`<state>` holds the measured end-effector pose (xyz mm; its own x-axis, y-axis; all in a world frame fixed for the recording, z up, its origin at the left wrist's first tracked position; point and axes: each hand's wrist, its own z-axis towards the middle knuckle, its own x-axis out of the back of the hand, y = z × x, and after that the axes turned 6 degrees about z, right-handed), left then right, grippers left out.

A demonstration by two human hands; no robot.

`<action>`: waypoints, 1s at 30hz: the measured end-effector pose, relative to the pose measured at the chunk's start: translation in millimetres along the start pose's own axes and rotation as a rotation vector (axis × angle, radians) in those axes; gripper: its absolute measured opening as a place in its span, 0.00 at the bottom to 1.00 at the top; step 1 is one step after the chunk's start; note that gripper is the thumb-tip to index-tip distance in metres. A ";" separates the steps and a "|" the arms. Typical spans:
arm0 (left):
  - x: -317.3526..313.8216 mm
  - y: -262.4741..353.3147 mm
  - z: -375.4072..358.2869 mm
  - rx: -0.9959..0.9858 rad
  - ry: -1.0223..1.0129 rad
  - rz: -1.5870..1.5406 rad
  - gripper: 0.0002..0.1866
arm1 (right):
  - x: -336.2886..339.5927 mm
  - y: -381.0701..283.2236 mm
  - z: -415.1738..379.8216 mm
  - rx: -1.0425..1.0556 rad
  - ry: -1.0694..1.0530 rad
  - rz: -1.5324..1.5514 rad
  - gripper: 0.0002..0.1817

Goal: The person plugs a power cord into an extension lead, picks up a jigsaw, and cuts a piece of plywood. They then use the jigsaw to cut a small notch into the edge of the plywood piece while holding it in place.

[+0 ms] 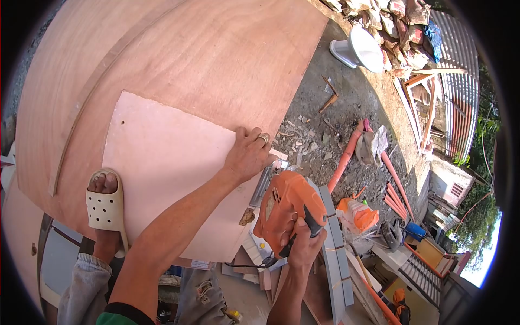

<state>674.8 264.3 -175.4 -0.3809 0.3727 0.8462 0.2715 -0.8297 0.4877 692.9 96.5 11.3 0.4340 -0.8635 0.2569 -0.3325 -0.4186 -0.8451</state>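
An orange jigsaw [284, 208] with a black handle is gripped in my right hand [306, 244]. Its metal base plate lies along the right edge of a pale pink board [168, 162]. My left hand [252, 151] presses on that board's far right corner, fingers bent over the edge; a ring is on one finger. The pink board lies on a larger plywood sheet [238, 59]. A foot in a cream clog [105, 208] rests on the board's left side. The blade is hidden from view.
A white toilet bowl [364, 51] stands on the ground at the upper right. Orange pipes [346, 157] and rubble lie right of the plywood. Grey metal lengths [333, 254] stand beside the jigsaw. A black cord [246, 265] runs below the board.
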 end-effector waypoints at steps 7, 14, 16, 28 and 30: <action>-2.3 0.0 -0.1 0.005 0.010 -0.014 0.19 | -1.2 -2.0 0.9 0.010 -0.002 0.000 0.16; -3.9 0.4 0.3 0.011 0.030 -0.022 0.18 | -0.8 -1.0 0.9 -0.003 0.016 0.004 0.18; -3.9 0.5 0.2 0.012 0.049 -0.028 0.18 | 0.0 -1.4 1.0 0.004 0.014 0.002 0.18; -1.9 1.5 1.9 0.027 0.033 -0.036 0.16 | 1.7 -1.4 4.6 0.042 -0.020 -0.024 0.19; -2.0 1.6 1.8 0.034 0.004 -0.038 0.17 | 1.9 -1.3 5.4 0.047 -0.015 -0.027 0.18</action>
<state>677.5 262.9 -176.0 -0.3951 0.4021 0.8260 0.2870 -0.8001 0.5267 698.6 96.8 10.3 0.4554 -0.8474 0.2730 -0.2809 -0.4277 -0.8592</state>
